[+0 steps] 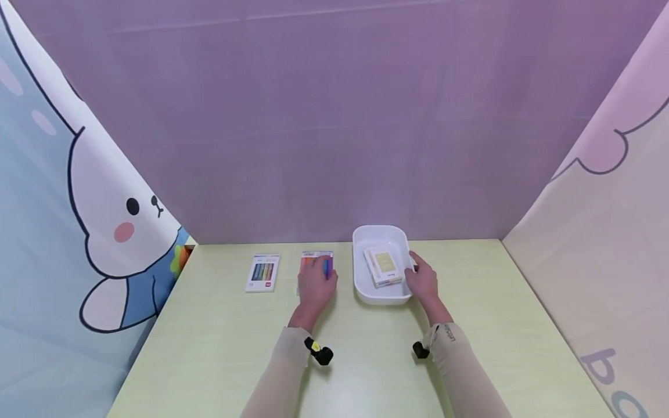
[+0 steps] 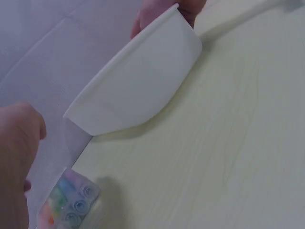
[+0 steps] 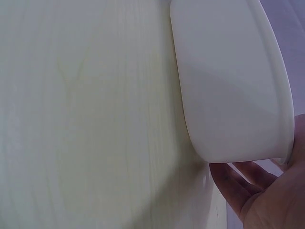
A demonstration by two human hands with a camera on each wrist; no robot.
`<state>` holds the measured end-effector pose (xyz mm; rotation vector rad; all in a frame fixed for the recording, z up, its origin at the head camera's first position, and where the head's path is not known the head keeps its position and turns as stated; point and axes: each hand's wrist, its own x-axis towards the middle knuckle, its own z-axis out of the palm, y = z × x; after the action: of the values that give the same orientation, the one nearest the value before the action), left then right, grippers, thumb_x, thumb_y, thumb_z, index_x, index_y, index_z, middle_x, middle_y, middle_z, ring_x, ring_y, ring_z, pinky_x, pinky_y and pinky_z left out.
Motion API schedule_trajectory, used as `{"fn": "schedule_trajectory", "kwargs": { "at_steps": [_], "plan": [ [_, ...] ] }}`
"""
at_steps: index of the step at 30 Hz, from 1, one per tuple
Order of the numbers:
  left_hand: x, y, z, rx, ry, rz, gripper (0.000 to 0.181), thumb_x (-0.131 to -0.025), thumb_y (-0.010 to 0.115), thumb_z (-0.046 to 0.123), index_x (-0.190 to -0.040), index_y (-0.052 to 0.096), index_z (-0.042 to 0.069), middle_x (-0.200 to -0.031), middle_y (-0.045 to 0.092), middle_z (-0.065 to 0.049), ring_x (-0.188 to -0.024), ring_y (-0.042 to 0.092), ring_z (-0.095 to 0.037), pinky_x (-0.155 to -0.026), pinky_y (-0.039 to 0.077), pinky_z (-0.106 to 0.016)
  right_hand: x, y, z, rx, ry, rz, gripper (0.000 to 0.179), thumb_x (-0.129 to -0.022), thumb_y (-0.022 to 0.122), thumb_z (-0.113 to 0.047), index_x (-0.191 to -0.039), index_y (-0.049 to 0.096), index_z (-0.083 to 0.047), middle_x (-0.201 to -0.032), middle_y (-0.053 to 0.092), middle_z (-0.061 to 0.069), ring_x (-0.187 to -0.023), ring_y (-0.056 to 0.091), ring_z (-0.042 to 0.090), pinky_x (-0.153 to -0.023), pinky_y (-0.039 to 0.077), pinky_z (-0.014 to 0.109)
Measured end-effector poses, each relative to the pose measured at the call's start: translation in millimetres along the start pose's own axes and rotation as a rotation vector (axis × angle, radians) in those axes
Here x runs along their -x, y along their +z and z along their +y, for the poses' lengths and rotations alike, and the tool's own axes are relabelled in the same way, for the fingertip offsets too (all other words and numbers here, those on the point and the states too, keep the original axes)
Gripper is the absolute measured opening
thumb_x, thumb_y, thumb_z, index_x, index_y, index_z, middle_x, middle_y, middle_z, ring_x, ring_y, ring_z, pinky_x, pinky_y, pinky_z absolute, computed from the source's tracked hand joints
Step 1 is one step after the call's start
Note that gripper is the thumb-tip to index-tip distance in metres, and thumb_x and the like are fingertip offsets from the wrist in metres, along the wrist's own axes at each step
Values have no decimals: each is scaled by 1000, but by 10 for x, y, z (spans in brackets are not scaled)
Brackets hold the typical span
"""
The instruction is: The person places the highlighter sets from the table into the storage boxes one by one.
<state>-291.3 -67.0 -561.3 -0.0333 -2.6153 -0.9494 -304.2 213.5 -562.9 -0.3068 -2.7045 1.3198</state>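
Note:
A white plastic bin [image 1: 380,297] stands on the table, holding a white box with a yellow panel [image 1: 385,262]. My right hand [image 1: 422,281] grips the bin's right side, the thumb at the rim and the fingers [image 3: 233,186] against the outer wall. My left hand [image 1: 316,284] is over a pack of colourful markers [image 1: 328,266] and covers much of it from above. In the left wrist view that left hand [image 2: 19,143] hangs above the clear pack [image 2: 71,198], whose round marker ends face the camera.
Left of the markers lies a flat white box with a picture of coloured sticks [image 1: 263,273]. A purple cloth [image 1: 334,128] rises behind the table's [image 1: 366,360] back edge. Printed cloths hang at both sides.

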Motion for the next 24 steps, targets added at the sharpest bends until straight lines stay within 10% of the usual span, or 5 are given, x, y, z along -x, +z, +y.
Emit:
{"fn": "schedule_trajectory", "kwargs": {
  "at_steps": [11, 24],
  "plan": [
    [50, -28, -54, -268, -292, -182, 94, -73, 70, 65, -144, 39, 12, -129, 40, -23, -112, 42, -45, -93, 36, -61, 9, 4, 0, 9, -4, 2, 57, -92, 51, -15, -148, 42, -13, -117, 63, 25, -100, 61, 37, -81, 51, 49],
    [127, -9, -101, -215, -346, -223, 89, -73, 73, 60, -143, 42, 15, -117, 41, -24, -107, 38, -40, -89, 39, -58, 11, 46, -40, 9, -14, -6, 56, -92, 51, -14, -148, 42, -13, -112, 63, 23, -95, 60, 35, -79, 49, 48]
  ]
}}
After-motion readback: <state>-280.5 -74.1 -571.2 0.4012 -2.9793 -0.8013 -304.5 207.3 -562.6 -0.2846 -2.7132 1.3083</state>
